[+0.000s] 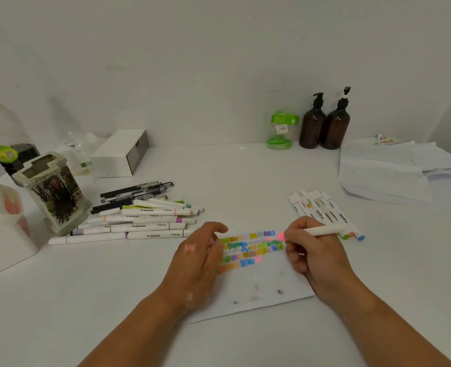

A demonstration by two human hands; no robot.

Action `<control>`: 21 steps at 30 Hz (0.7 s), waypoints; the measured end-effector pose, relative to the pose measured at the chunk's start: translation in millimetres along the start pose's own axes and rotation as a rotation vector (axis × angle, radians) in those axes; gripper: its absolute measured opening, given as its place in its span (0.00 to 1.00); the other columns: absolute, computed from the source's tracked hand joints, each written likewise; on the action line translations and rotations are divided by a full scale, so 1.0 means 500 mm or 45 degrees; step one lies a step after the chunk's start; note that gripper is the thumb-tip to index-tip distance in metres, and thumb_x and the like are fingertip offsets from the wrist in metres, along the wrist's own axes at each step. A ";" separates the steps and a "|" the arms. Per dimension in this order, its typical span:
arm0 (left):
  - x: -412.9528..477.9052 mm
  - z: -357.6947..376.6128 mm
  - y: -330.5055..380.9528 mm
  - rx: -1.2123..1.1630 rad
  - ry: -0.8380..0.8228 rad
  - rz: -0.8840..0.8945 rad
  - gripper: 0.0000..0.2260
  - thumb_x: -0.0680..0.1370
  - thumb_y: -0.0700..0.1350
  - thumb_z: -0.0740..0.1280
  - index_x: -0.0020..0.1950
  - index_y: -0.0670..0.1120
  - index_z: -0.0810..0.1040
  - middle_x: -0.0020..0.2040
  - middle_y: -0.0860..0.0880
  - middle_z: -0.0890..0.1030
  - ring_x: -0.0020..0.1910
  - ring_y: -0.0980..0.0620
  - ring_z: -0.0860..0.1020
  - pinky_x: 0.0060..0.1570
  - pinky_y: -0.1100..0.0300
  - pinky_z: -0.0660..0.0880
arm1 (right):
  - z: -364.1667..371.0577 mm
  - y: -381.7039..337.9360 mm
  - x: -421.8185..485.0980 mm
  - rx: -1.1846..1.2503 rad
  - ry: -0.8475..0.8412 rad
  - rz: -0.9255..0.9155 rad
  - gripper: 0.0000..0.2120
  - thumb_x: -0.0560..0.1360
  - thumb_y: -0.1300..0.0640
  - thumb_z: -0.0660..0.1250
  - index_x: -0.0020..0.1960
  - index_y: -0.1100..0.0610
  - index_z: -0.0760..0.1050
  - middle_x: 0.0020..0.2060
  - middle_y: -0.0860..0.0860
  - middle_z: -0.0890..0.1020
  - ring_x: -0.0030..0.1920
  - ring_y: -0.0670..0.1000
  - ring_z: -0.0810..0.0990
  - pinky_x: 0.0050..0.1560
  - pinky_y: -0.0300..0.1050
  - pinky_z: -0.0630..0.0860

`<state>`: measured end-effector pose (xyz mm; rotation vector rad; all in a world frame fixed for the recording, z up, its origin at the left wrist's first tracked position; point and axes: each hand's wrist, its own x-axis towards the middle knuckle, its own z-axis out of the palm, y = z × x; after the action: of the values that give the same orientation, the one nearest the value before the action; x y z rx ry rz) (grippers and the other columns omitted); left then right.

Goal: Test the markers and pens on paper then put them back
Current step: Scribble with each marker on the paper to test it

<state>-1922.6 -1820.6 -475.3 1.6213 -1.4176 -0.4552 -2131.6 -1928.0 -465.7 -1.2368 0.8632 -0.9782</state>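
– Head view: testing step, scribbling pink on paper [261, 287] with white marker [324, 230], pinched in right hand [314, 250].
– Steadying it with left hand [197, 258], fingers relaxed (holding nothing). Next, probably: capping, laying beside tested row [324, 210], then reaching for left pile [145, 218].

"MARKER" | printed on barrels in left marker pile [150, 227] | same on right marker row [321, 211]

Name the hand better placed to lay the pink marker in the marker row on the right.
Right, probably: the right hand already grips the pink marker, beside the marker row; the left hand rests on the paper.
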 end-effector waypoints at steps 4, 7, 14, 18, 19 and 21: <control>-0.005 -0.009 0.006 -0.179 0.025 -0.032 0.12 0.83 0.47 0.53 0.61 0.56 0.72 0.47 0.60 0.81 0.48 0.60 0.78 0.39 0.67 0.73 | 0.007 0.001 -0.004 0.013 -0.112 -0.016 0.06 0.64 0.55 0.73 0.36 0.54 0.77 0.28 0.57 0.74 0.26 0.51 0.70 0.24 0.40 0.61; -0.009 -0.010 0.009 -0.183 -0.063 -0.024 0.11 0.83 0.51 0.57 0.66 0.58 0.67 0.53 0.63 0.83 0.43 0.65 0.79 0.37 0.70 0.74 | 0.009 0.003 -0.006 0.075 -0.176 -0.022 0.02 0.68 0.59 0.69 0.36 0.55 0.78 0.29 0.58 0.75 0.27 0.53 0.71 0.23 0.40 0.64; -0.010 -0.007 0.016 -0.074 -0.161 0.105 0.05 0.82 0.50 0.64 0.49 0.55 0.69 0.46 0.59 0.85 0.29 0.57 0.72 0.34 0.65 0.71 | 0.017 0.002 -0.012 0.040 -0.213 -0.141 0.06 0.65 0.55 0.74 0.38 0.57 0.79 0.28 0.58 0.77 0.26 0.52 0.74 0.22 0.40 0.66; -0.009 -0.008 0.010 0.048 -0.117 0.186 0.08 0.76 0.57 0.68 0.52 0.58 0.82 0.37 0.55 0.80 0.32 0.53 0.71 0.32 0.68 0.67 | 0.015 0.004 -0.013 0.107 -0.242 -0.163 0.08 0.63 0.53 0.73 0.39 0.56 0.81 0.29 0.58 0.78 0.26 0.52 0.75 0.23 0.38 0.67; -0.009 -0.008 0.011 0.054 -0.110 0.198 0.08 0.76 0.56 0.68 0.52 0.58 0.83 0.37 0.58 0.80 0.31 0.57 0.72 0.33 0.72 0.66 | 0.015 0.004 -0.013 0.109 -0.256 -0.169 0.07 0.64 0.53 0.72 0.39 0.56 0.81 0.29 0.58 0.79 0.26 0.52 0.75 0.23 0.38 0.67; -0.010 -0.009 0.012 0.062 -0.106 0.208 0.07 0.77 0.52 0.70 0.54 0.59 0.84 0.36 0.62 0.79 0.31 0.60 0.72 0.34 0.74 0.66 | 0.014 0.005 -0.015 0.073 -0.277 -0.185 0.08 0.65 0.53 0.72 0.41 0.57 0.81 0.30 0.58 0.80 0.27 0.52 0.76 0.23 0.39 0.68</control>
<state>-1924.1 -1814.2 -469.7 1.5250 -1.6209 -0.3993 -2127.5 -1918.5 -467.1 -1.3429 0.5781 -0.9557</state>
